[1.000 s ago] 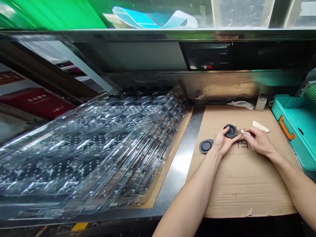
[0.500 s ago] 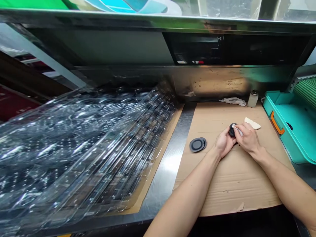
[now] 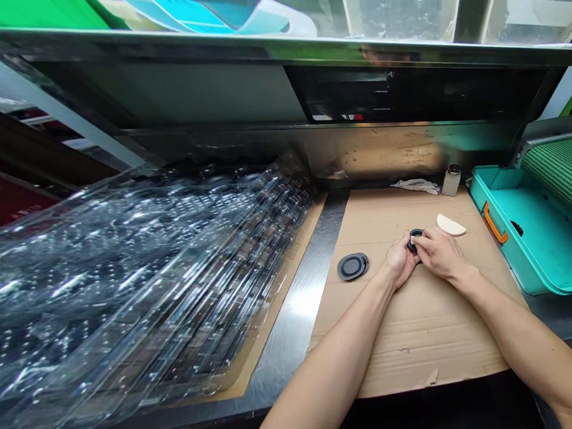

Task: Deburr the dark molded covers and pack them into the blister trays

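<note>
My left hand [image 3: 399, 262] is closed around a small round dark disc [image 3: 415, 234], holding it just above a sheet of cardboard [image 3: 424, 322]. My right hand [image 3: 440, 253] is closed and presses a small white wad against the disc's face; most of the disc is covered by my fingers. A second dark round disc [image 3: 353, 266] lies flat on the cardboard to the left of my hands.
A tall leaning stack of clear plastic trays [image 3: 147, 262] fills the left side. A teal bin with an orange handle [image 3: 522, 232] stands at the right. A pale half-moon pad [image 3: 450, 225], a small bottle [image 3: 451, 180] and a white crumpled cloth [image 3: 415, 185] lie behind my hands.
My right hand has come over onto the disc in my left hand and now covers it with the white wad. The view has shifted slightly.
</note>
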{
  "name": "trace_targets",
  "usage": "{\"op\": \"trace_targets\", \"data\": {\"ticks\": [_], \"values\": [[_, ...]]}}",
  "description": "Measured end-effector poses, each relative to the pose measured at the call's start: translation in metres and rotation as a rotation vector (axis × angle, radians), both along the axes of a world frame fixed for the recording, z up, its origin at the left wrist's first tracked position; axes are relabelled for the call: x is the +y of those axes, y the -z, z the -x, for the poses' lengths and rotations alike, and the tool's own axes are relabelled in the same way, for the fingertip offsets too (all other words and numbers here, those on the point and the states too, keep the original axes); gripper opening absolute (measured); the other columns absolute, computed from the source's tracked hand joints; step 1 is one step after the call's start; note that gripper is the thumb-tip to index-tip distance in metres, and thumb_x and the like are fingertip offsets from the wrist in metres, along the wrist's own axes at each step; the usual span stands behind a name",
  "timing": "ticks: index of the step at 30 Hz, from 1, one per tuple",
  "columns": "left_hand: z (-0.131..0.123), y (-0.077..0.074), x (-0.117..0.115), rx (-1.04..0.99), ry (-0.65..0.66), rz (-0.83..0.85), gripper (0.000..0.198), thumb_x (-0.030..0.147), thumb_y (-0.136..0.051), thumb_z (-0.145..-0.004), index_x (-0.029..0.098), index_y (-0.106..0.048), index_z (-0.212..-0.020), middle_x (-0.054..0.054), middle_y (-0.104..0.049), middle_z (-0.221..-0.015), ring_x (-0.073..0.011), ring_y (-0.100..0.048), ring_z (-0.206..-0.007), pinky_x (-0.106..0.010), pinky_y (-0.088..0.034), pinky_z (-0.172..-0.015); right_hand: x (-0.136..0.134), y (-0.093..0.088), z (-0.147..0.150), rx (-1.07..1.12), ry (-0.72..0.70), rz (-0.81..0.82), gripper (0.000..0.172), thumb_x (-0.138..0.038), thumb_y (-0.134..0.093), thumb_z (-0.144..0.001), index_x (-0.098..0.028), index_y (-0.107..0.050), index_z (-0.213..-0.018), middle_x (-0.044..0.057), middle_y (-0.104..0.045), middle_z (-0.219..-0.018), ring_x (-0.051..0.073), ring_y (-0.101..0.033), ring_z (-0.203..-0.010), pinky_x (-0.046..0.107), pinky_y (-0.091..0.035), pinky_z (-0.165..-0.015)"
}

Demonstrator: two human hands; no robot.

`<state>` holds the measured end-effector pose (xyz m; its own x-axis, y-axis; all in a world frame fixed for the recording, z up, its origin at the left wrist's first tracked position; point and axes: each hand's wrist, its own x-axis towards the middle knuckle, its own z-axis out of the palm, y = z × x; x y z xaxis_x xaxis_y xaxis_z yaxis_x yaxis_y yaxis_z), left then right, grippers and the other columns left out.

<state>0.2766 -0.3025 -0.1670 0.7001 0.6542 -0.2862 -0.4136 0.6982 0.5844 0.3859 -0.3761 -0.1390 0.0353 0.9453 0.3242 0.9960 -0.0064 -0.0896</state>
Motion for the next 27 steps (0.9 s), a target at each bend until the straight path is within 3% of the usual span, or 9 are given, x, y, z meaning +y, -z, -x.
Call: {"op": "trace_targets", "data": {"ticks": [4, 8, 11, 14, 18, 22, 27], "values": [[0.0, 0.003, 0.001, 0.01, 0.012, -0.026, 0.04, 0.029, -0.038, -0.108, 0.011, -0.07, -0.094, -0.014, -0.076, -0.097, -0.0211, -0.072, -0.095, -0.039, -0.058, -0.094, -0.002, -0.005, 0.002, -0.051, 0.097, 0.016, 0.026, -0.024, -0.051, -0.101, -0.02, -0.076, -0.106, 0.011, -0.065, -0.099, 0.023, -0.052, -0.091, 0.035, -0.033, -0.074], [0.0, 0.004, 0.001, 0.009, -0.006, -0.043, 0.039, 0.029, -0.038, -0.108, 0.011, -0.069, -0.093, -0.013, -0.076, -0.096, -0.02, -0.072, -0.09, -0.038, -0.058, -0.092, -0.004, -0.008, 0.001, -0.087, -0.011, 0.044, 0.025, -0.023, -0.051, -0.101, -0.021, -0.076, -0.102, 0.01, -0.065, -0.099, 0.023, -0.051, -0.091, 0.035, -0.033, -0.075], [0.0, 0.004, 0.001, 0.014, -0.001, -0.063, 0.034, 0.029, -0.042, -0.107, 0.012, -0.069, -0.094, -0.013, -0.076, -0.097, -0.021, -0.073, -0.091, -0.04, -0.058, -0.092, -0.004, -0.008, -0.001, -0.093, 0.054, 0.029, 0.026, -0.025, -0.051, -0.101, -0.022, -0.077, -0.105, 0.009, -0.065, -0.098, 0.023, -0.051, -0.089, 0.036, -0.032, -0.075], [0.0, 0.005, 0.001, 0.022, -0.004, -0.091, 0.03, 0.03, -0.048, -0.106, 0.012, -0.069, -0.095, -0.013, -0.076, -0.099, -0.022, -0.073, -0.092, -0.04, -0.058, -0.092, -0.005, -0.009, -0.002, -0.084, 0.0, 0.047, 0.026, -0.024, -0.051, -0.101, -0.023, -0.077, -0.104, 0.009, -0.064, -0.097, 0.022, -0.051, -0.09, 0.035, -0.031, -0.076], [-0.001, 0.005, 0.001, 0.041, 0.003, -0.107, 0.033, 0.029, -0.045, -0.107, 0.011, -0.069, -0.095, -0.012, -0.076, -0.095, -0.0192, -0.072, -0.086, -0.037, -0.059, -0.089, -0.005, -0.01, -0.002, -0.068, 0.067, 0.021, 0.027, -0.024, -0.05, -0.101, -0.022, -0.077, -0.102, 0.01, -0.066, -0.097, 0.023, -0.051, -0.089, 0.036, -0.031, -0.077], [-0.001, 0.005, 0.002, 0.04, 0.004, -0.106, 0.032, 0.029, -0.046, -0.106, 0.011, -0.07, -0.094, -0.012, -0.076, -0.094, -0.0192, -0.072, -0.085, -0.037, -0.059, -0.088, -0.003, -0.009, -0.004, -0.035, 0.026, 0.02, 0.025, -0.027, -0.053, -0.1, -0.024, -0.077, -0.098, 0.008, -0.067, -0.095, 0.023, -0.054, -0.09, 0.036, -0.034, -0.079], [0.002, 0.003, 0.005, 0.026, 0.054, -0.051, 0.038, 0.031, -0.04, -0.108, 0.01, -0.071, -0.101, -0.014, -0.077, -0.099, -0.0195, -0.072, -0.086, -0.036, -0.059, -0.084, -0.003, -0.003, -0.016, 0.117, 0.125, -0.221, 0.029, -0.031, -0.051, -0.102, -0.025, -0.078, -0.11, 0.008, -0.067, -0.093, 0.024, -0.058, -0.091, 0.035, -0.04, -0.08]]}}
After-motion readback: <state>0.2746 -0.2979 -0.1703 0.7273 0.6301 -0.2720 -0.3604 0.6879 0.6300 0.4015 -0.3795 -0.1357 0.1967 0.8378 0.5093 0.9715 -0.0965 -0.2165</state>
